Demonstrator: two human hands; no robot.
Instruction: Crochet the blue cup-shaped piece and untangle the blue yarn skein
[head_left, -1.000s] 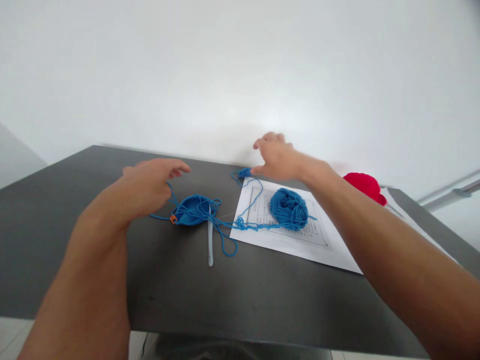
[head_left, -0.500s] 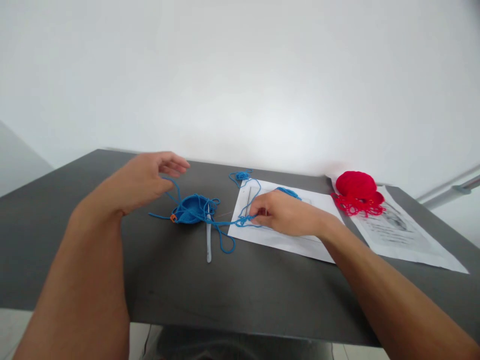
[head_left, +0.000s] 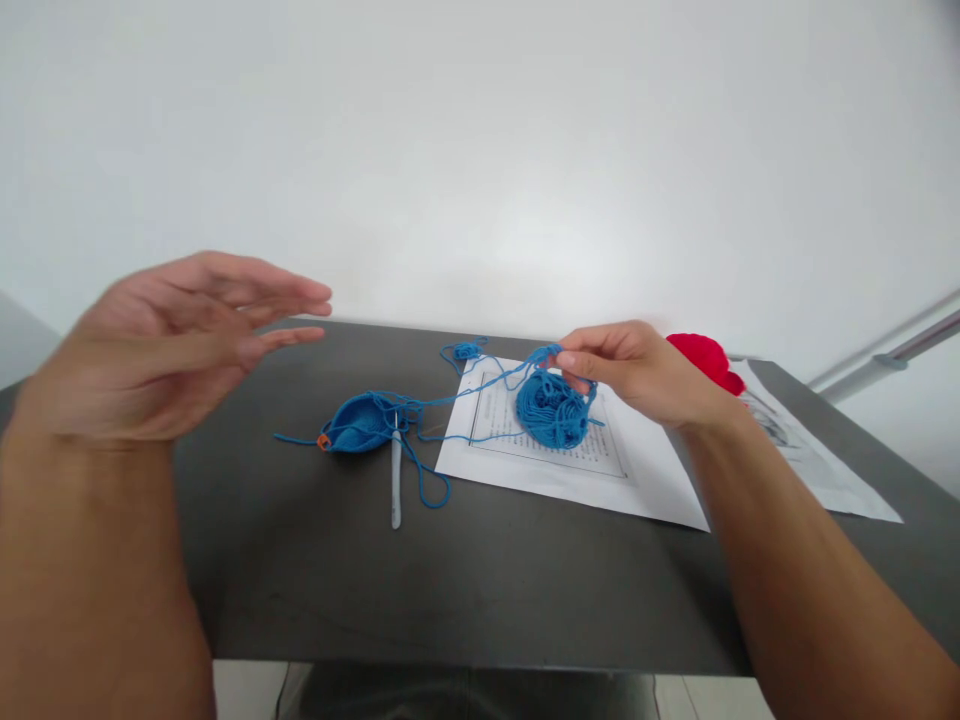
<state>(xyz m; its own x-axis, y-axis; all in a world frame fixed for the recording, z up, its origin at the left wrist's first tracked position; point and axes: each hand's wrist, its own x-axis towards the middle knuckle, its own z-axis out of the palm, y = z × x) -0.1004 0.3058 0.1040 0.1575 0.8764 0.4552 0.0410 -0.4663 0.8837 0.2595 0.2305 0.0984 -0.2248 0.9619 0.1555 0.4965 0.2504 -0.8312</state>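
Observation:
My right hand (head_left: pixel 619 365) pinches several strands of blue yarn (head_left: pixel 510 372), lifted above the printed sheet. Right below its fingers lies the blue yarn ball (head_left: pixel 553 412), loosely wound. The strands run left to a blue crocheted piece (head_left: pixel 361 424), cup-shaped, with an orange stitch marker (head_left: pixel 323 442) at its left end. A grey-handled crochet hook (head_left: pixel 396 480) lies against that piece, its tip among tangled loops. My left hand (head_left: pixel 195 335) is raised over the left of the table, fingers stretched out and apart from the thumb, holding nothing.
The printed sheet (head_left: pixel 517 485) lies under the yarn ball. A small blue yarn tangle (head_left: pixel 466 351) sits behind it. Red yarn (head_left: pixel 705 360) and a second sheet (head_left: pixel 840 485) are at the right, partly hidden by my right arm. A white wall stands behind the dark table (head_left: pixel 465 590).
My right hand has risen to the right, lifting blue strands off the sheet and uncovering the yarn ball. My left hand has moved up and left, away from the crocheted piece.

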